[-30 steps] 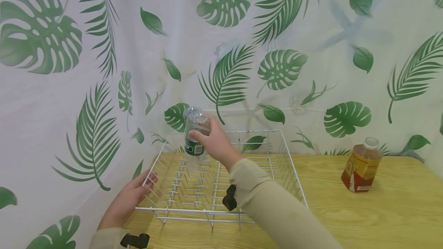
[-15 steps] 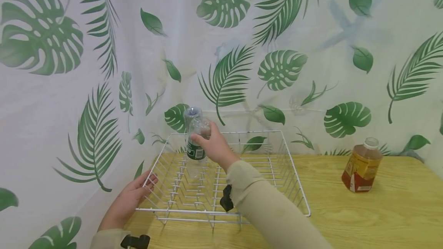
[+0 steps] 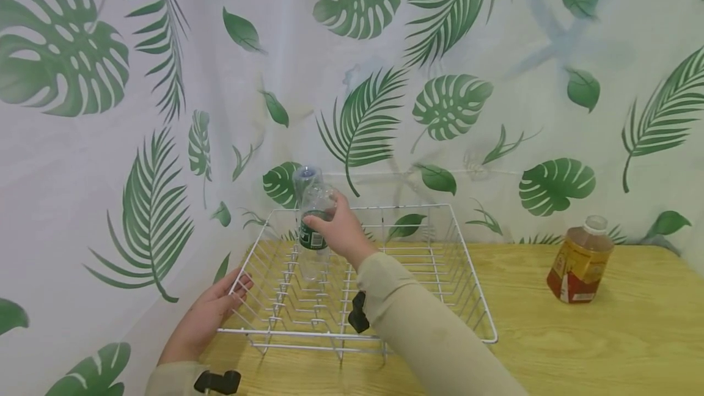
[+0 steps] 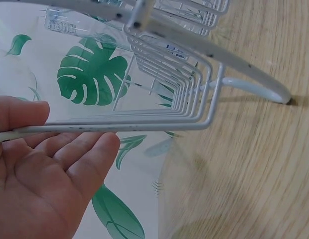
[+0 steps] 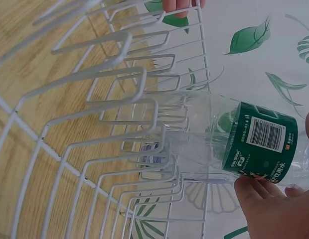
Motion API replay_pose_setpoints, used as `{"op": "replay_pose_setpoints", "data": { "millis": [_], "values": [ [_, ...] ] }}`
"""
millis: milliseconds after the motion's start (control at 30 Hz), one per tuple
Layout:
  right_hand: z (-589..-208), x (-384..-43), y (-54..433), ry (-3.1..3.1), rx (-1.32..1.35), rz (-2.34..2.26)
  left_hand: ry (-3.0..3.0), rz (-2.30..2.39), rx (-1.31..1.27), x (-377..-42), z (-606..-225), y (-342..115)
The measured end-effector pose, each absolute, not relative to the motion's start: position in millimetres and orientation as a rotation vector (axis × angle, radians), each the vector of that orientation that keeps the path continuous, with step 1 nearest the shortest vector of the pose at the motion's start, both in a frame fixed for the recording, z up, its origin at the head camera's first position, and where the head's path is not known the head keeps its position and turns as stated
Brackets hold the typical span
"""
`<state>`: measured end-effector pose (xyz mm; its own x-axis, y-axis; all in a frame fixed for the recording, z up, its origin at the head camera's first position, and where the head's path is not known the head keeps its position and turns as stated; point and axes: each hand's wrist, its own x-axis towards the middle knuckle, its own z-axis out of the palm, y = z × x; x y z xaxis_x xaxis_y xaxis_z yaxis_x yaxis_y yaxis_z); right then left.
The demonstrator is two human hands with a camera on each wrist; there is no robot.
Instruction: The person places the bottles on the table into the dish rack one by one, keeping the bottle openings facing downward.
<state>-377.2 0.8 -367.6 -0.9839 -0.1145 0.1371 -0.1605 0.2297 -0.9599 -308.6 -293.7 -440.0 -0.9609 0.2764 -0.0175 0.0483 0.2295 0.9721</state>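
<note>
My right hand (image 3: 342, 228) grips a clear plastic water bottle (image 3: 312, 237) with a green label. The bottle is upside down, its neck down among the prongs of a white wire dish rack (image 3: 398, 335). Fingers and thumb lie on opposite sides of its body near the label (image 5: 259, 142). Just behind it a second clear bottle (image 3: 306, 175) stands bottom up in the rack, partly hidden. At the rack's left side my left hand (image 3: 211, 310) holds the rim wire (image 4: 119, 128), thumb on one side and palm and fingers on the other.
On the wooden table (image 3: 528, 347), to the right of the rack, stands an uncapped bottle (image 3: 582, 260) with a yellow and red label. A white curtain (image 3: 473, 29) with green leaves hangs behind and along the left. The rack's raised rim and wire prongs (image 5: 139, 117) surround the bottles.
The green-labelled bottle has shifted slightly right and nearer with my right hand, showing more of the bottle behind it. My left hand stays at the rack's side.
</note>
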Motion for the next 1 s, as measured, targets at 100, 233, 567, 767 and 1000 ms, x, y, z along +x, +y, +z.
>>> {"op": "replay_pose_setpoints", "data": {
  "millis": [100,233,567,767,1000],
  "values": [
    [-367.0,-374.3,3.2,-2.458,0.259,1.882,2.31,1.813,0.322,-307.8,-440.1,-293.1],
    [-363.8,-370.7,8.6,-2.453,0.279,1.874,2.314,1.809,0.331,-306.9,-439.9,-292.2],
    [-342.4,-362.1,25.1,-2.426,0.357,1.868,2.311,1.809,0.324,-302.0,-438.6,-290.9],
    [-333.2,-357.6,37.7,-2.432,0.365,1.866,2.316,1.809,0.312,-299.2,-440.0,-289.9],
    [-319.6,-345.5,59.9,-2.448,0.411,1.84,2.314,1.822,0.283,-298.2,-442.3,-291.5]
  ]
}}
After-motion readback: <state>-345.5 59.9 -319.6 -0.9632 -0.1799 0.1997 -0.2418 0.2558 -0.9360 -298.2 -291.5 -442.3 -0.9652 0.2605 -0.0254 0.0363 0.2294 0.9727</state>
